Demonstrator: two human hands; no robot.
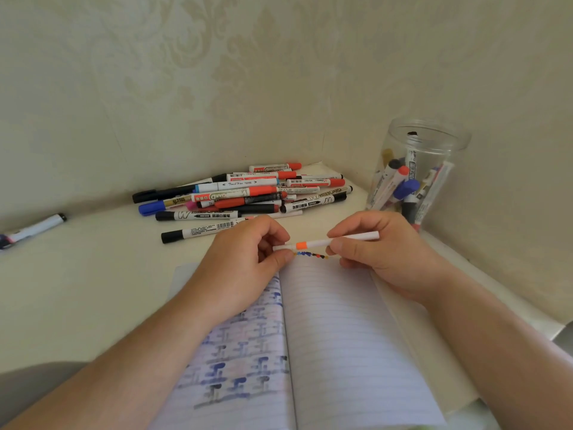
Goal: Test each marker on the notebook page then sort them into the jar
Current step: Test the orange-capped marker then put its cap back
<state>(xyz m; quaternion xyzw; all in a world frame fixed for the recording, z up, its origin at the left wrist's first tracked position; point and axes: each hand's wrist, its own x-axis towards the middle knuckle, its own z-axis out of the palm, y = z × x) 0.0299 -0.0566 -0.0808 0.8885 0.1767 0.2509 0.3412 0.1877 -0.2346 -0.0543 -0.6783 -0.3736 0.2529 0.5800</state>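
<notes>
A thin white marker with an orange band [313,244] lies level between my hands, just above the top edge of the open lined notebook [341,336]. My left hand [245,268] pinches its left end, which looks like the cap. My right hand [372,252] grips the barrel. A short row of coloured test dots [311,255] marks the top of the right page; the left page is covered in blue and dark strokes. The clear jar [415,169] stands at the right by the wall with several markers in it.
A pile of several whiteboard markers [245,193] lies behind the notebook against the wall corner. One black-capped marker [198,231] lies nearest the notebook. A lone marker [31,229] lies far left. The walls close in behind and to the right.
</notes>
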